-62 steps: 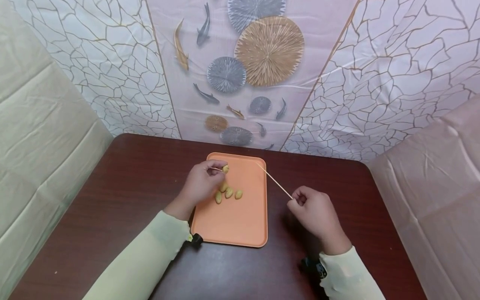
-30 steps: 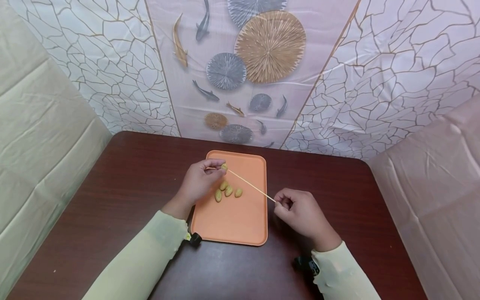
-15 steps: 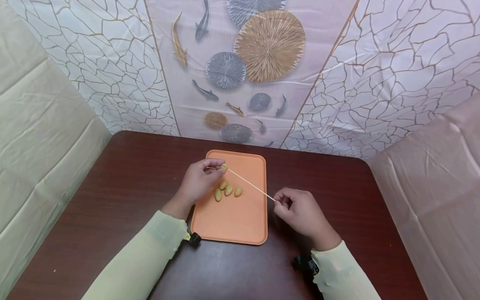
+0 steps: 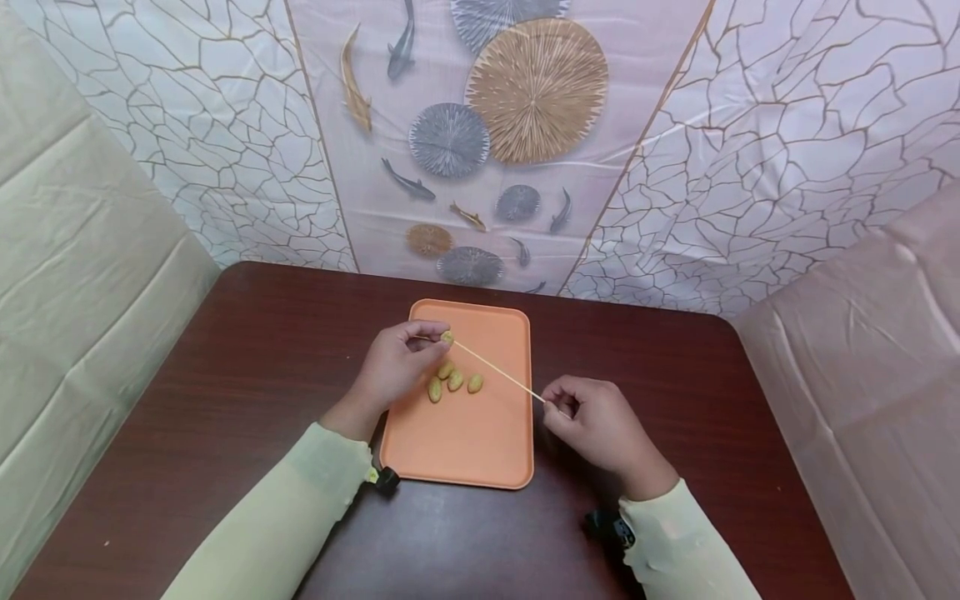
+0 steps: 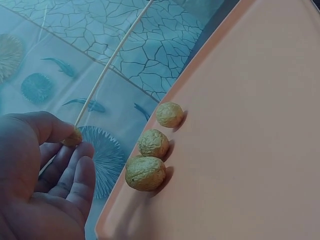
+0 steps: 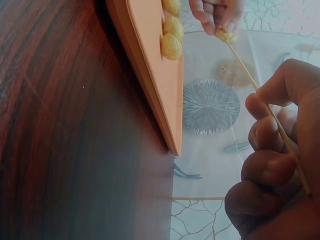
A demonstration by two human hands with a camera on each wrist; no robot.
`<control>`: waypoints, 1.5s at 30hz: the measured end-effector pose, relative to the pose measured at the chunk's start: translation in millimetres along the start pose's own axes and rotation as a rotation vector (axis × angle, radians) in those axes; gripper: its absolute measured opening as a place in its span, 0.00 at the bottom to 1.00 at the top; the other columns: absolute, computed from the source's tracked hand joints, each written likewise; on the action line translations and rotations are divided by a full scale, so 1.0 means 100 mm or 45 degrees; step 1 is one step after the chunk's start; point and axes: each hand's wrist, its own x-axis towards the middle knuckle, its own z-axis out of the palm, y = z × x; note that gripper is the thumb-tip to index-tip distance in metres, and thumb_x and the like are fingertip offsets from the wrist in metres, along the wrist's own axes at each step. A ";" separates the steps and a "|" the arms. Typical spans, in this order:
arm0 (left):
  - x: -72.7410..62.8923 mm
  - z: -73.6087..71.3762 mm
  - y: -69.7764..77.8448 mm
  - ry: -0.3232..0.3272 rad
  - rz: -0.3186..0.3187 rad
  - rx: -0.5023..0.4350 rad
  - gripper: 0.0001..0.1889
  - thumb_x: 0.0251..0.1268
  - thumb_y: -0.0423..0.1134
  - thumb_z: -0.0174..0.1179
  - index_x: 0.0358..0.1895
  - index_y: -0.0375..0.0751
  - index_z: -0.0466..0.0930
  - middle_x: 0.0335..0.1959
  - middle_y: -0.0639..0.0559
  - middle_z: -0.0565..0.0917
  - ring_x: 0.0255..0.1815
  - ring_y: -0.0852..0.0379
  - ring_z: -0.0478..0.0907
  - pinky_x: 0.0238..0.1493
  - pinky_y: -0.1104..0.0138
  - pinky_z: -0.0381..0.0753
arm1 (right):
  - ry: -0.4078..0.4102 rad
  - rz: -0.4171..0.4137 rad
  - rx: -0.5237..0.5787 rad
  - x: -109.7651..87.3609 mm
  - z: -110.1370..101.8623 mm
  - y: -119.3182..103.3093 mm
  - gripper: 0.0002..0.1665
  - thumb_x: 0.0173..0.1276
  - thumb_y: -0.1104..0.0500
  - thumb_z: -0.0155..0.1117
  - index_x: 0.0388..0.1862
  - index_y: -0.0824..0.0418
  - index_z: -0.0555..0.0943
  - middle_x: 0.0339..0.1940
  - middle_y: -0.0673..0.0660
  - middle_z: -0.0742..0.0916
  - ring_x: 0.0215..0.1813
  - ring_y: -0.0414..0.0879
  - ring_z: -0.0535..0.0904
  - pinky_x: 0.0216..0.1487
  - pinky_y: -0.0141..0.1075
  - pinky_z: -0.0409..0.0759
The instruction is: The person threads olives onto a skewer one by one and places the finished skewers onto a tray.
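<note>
My left hand (image 4: 397,362) pinches a small wrinkled yellow-green fruit (image 4: 447,337) between thumb and fingers, above the tray's far left part. The upper end of a thin wooden skewer (image 4: 498,372) meets that fruit; in the right wrist view the fruit (image 6: 226,36) sits at the skewer's tip. Beyond the tray's right edge, my right hand (image 4: 600,425) grips the skewer near its other end, the shaft running along the curled fingers (image 6: 270,165). Several like fruits (image 4: 455,381) lie grouped on the orange tray (image 4: 457,450). In the left wrist view, three fruits (image 5: 145,173) show beside the rim.
The shallow tray rests on a dark reddish-brown table (image 4: 262,400). A patterned cloth wall (image 4: 532,92) rises behind the table's far edge, with plain cloth (image 4: 90,250) at the left and right sides. Dark wrist cameras (image 4: 386,481) sit at both cuffs.
Over two seconds my right hand has moved left, bringing the skewer's tip from over the tray to the pinched fruit. In the last half second both hands stay almost still.
</note>
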 end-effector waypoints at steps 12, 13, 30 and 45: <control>0.01 0.01 -0.06 0.024 0.015 0.015 0.16 0.74 0.45 0.78 0.60 0.50 0.93 0.52 0.50 0.93 0.52 0.53 0.91 0.54 0.64 0.89 | 0.031 -0.059 -0.014 -0.02 0.03 -0.03 0.09 0.69 0.63 0.76 0.35 0.48 0.88 0.23 0.40 0.78 0.25 0.35 0.72 0.29 0.31 0.74; 0.01 0.02 -0.06 0.032 0.018 0.028 0.16 0.74 0.45 0.78 0.60 0.50 0.94 0.52 0.50 0.92 0.52 0.53 0.90 0.54 0.64 0.89 | 0.031 -0.060 -0.012 -0.02 0.03 -0.03 0.09 0.69 0.63 0.76 0.35 0.48 0.88 0.23 0.40 0.78 0.25 0.35 0.72 0.29 0.31 0.74; -0.05 0.07 0.01 0.129 0.141 0.106 0.13 0.73 0.44 0.79 0.56 0.47 0.95 0.45 0.50 0.93 0.44 0.53 0.89 0.48 0.63 0.90 | 0.055 -0.134 0.019 -0.01 0.09 -0.03 0.07 0.69 0.65 0.75 0.36 0.51 0.90 0.24 0.40 0.78 0.27 0.34 0.72 0.29 0.31 0.74; -0.07 0.10 0.05 0.125 0.144 0.122 0.13 0.73 0.45 0.79 0.55 0.47 0.95 0.43 0.52 0.93 0.43 0.54 0.88 0.45 0.65 0.88 | 0.083 -0.175 0.026 0.02 0.09 -0.08 0.08 0.70 0.65 0.77 0.36 0.51 0.90 0.24 0.41 0.78 0.27 0.34 0.72 0.29 0.31 0.74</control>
